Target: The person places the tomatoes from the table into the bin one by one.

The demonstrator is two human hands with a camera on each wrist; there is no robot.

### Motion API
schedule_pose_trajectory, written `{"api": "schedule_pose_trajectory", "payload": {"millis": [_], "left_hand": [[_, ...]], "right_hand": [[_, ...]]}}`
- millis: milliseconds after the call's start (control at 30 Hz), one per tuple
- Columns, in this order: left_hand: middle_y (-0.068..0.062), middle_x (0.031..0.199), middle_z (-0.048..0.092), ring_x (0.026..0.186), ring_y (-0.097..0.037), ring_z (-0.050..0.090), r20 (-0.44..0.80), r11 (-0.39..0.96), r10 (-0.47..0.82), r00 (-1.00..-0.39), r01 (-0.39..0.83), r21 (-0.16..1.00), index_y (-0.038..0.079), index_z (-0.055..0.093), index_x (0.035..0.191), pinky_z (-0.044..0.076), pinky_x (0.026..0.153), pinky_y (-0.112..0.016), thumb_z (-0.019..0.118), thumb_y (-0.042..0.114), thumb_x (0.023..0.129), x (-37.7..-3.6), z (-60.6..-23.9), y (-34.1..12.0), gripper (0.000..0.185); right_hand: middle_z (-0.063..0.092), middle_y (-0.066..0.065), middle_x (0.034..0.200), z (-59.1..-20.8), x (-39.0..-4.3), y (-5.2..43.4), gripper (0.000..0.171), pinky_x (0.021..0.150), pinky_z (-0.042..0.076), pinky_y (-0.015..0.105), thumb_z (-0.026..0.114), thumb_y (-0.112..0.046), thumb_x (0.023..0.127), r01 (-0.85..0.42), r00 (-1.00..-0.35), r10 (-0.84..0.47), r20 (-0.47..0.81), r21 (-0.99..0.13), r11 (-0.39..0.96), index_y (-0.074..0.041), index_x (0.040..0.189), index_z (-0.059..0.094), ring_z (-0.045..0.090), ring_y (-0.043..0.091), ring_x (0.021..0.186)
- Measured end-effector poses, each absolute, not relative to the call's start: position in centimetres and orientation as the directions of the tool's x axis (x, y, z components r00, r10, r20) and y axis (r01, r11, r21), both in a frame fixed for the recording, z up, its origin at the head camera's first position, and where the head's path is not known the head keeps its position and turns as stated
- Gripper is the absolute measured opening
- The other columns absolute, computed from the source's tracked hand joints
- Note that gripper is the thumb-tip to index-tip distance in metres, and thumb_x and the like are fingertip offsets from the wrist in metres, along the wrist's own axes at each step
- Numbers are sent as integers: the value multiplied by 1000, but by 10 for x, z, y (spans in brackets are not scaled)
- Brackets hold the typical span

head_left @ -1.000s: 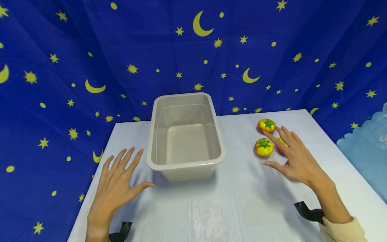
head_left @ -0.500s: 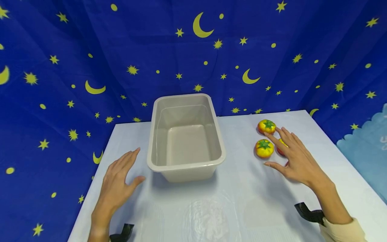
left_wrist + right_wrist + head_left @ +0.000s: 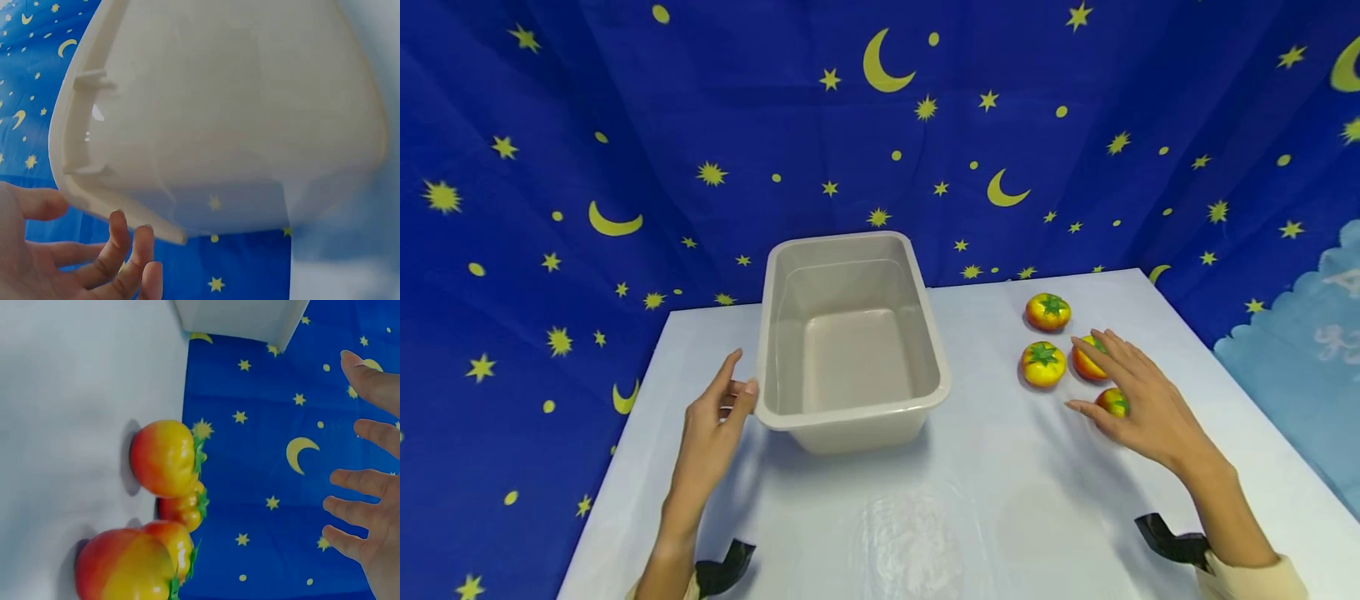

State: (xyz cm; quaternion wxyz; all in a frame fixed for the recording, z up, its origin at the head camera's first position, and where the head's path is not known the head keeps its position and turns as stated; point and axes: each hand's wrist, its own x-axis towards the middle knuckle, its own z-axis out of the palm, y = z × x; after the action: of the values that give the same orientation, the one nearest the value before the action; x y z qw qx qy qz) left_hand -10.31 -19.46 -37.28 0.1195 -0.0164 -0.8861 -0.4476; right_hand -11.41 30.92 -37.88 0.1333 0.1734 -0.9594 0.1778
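Smooth beige plastic bin (image 3: 850,333) sits mid-table; left hand (image 3: 718,421) rests relaxed against its rim corner, gripping nothing. Right hand (image 3: 1138,400) hovers with fingers spread over four glossy round tomatoes (image 3: 1042,364) on the right.

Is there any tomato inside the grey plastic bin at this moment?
No, the grey bin holds nothing in the head view; all four tomatoes lie on the white table to its right.

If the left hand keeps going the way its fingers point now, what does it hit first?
Probably the grey bin: the left hand is open beside its near left corner, fingers aimed at the rim. Whether they touch it already is unclear.
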Motion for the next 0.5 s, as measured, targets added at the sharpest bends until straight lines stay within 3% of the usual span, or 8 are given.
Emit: {"api": "schedule_pose_trajectory", "payload": {"millis": [100,300,500], "left_hand": [[-14,102,67,80,-1,57,192,550,-87,-978,113,827,6,33,152,46,71,-17,49,28,103,-104,-372,-193,56],[-15,98,66,71,-1,56,156,474,-105,-982,88,876,4,34,151,47,64,-20,53,25,102,-107,-373,-189,57],[-15,96,64,74,0,58,119,412,-148,-982,48,910,4,42,147,47,64,-18,56,26,101,-111,-376,-182,54]], "right_hand": [[33,21,155,-383,-111,312,83,116,15,63,76,-38,83,-363,-913,-266,308,-320,875,-21,153,34,21,39,147],[36,20,153,-390,-105,320,82,112,19,67,76,-34,83,-333,-922,-229,313,-334,882,-22,153,36,26,43,143],[32,23,155,-398,-96,331,81,106,21,73,74,-38,85,-242,-955,-156,254,-357,902,-21,153,34,26,47,141]]}}
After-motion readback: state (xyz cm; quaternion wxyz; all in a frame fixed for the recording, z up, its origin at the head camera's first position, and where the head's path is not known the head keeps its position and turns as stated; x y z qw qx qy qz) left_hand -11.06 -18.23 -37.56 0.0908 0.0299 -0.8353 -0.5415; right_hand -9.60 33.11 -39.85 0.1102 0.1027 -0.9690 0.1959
